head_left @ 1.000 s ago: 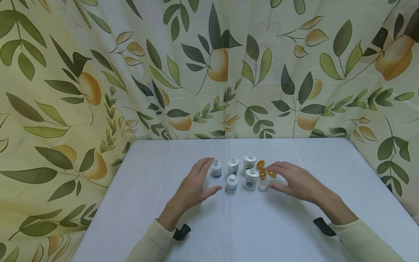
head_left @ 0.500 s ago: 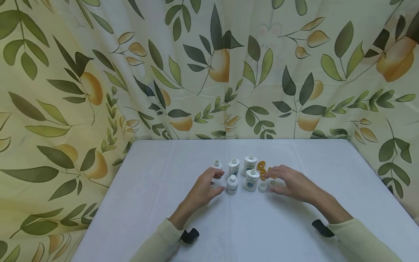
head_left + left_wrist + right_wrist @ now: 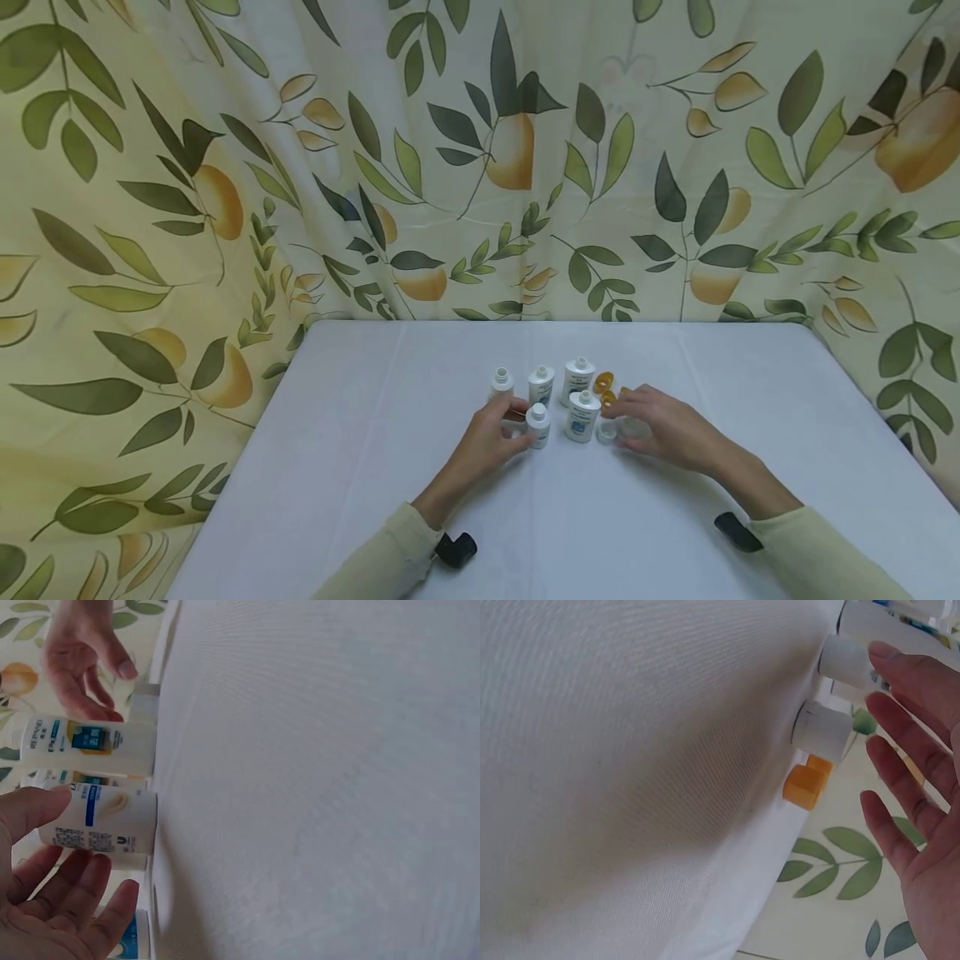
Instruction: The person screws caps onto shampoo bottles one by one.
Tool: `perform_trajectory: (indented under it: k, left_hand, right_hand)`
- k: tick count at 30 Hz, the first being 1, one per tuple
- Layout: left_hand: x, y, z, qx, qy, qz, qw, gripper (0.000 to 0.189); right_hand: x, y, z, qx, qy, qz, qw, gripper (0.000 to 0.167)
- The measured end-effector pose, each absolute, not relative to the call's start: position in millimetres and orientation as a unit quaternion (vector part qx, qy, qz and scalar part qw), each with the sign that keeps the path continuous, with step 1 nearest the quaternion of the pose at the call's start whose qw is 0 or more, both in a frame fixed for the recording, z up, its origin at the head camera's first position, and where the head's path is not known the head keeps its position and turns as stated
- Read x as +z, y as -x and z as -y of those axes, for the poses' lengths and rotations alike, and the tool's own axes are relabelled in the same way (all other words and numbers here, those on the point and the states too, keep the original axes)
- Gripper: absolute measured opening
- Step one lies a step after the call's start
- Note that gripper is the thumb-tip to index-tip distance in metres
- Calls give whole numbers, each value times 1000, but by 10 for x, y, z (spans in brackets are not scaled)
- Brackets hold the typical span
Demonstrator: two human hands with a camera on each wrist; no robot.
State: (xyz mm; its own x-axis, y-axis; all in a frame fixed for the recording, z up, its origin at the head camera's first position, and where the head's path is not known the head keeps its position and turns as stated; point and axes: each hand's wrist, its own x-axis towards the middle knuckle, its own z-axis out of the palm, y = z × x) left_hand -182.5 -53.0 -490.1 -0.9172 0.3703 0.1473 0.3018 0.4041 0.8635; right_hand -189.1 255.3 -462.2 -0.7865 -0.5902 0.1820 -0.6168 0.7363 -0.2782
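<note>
My left hand (image 3: 487, 446) is at a small white bottle (image 3: 537, 427) in the front row, thumb and fingertips on either side of it. In the left wrist view that bottle (image 3: 112, 817) stands upright, with blue print on its label. My right hand (image 3: 671, 429) hovers over several loose caps, its fingers spread and bent a little. In the right wrist view the thumb overlaps a white cap (image 3: 846, 661); a second white cap (image 3: 821, 730) and an orange cap (image 3: 804, 786) lie beside it. Whether the thumb touches the cap is unclear.
Other uncapped white bottles stand close by: a small bottle (image 3: 502, 381) behind my left hand, two at the back, and a labelled bottle (image 3: 581, 418) between the hands. Orange caps (image 3: 603, 382) lie right of them. A patterned curtain (image 3: 480, 167) hangs behind the white table (image 3: 375, 467).
My left hand has moved from beside the rear left bottle to the front small bottle, its fingers closing around it. My right hand has stayed over the caps, shifting only slightly.
</note>
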Motion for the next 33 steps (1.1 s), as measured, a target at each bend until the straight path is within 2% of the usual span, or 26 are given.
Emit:
perform_trajectory:
  k: [22, 33]
  left_hand:
    - [-5007, 1838, 404, 518, -167, -837, 56, 41]
    - [-5001, 1848, 420, 489, -169, -855, 38, 41]
  right_hand:
    - [-4728, 1931, -2532, 143, -345, 927, 36, 34]
    - [-4765, 1969, -2492, 149, -342, 927, 42, 29]
